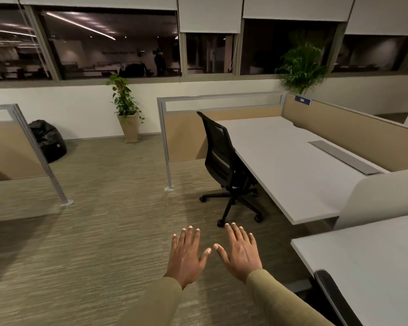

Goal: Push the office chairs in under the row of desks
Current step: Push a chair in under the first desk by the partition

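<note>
A black mesh office chair [220, 152] stands at the far white desk [285, 165], its seat tucked under the desk edge and its wheeled base on the carpet. The black back of a second chair [335, 300] shows at the bottom right, against the near white desk [368, 262]. My left hand [186, 254] and my right hand [239, 251] hover side by side over the carpet, palms down, fingers spread, holding nothing. Both hands are short of the far chair's base and touch neither chair.
Beige partitions [353, 130] back the desks, and a framed end panel [172, 128] stands left of the far chair. Another partition [21, 147] is at the left, with a black beanbag [48, 140] behind it. Potted plants [125, 107] stand by the window wall.
</note>
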Motion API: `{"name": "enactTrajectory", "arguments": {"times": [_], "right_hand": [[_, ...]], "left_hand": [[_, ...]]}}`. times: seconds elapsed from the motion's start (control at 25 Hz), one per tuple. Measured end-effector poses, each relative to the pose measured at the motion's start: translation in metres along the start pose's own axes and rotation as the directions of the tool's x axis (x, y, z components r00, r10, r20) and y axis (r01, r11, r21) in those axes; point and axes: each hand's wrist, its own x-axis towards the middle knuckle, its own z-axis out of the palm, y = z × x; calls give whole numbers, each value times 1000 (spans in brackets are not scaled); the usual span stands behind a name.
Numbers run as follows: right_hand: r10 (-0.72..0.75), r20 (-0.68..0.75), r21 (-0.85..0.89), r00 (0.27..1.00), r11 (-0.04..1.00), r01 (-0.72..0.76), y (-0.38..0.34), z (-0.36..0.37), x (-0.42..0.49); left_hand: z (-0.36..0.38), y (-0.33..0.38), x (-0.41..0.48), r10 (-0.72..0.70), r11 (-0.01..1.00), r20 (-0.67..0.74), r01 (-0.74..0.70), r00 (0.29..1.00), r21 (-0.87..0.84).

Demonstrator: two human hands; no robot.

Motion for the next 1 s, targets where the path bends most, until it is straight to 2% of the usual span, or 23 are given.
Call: {"name": "enactTrajectory", "arguments": {"times": [0.28,0.56,0.84,1.0], "right_hand": [[-62,12,-35,998,997,62,30,-9,189],[-166,36,-58,985,984,168,24,-11,330],[-126,-11,-91,992,988,124,11,8,474],[-44,-55,-83,998,996,39,-12,10,575]], "left_hand": [[-4,-27,168,-33,999,-9,33,999,22],[-10,-57,292,-53,998,-39,54,998,22],[-5,-127,433,-41,999,-64,41,997,-1],[-17,-179,533,31,1000,-51,-31,998,4]]}}
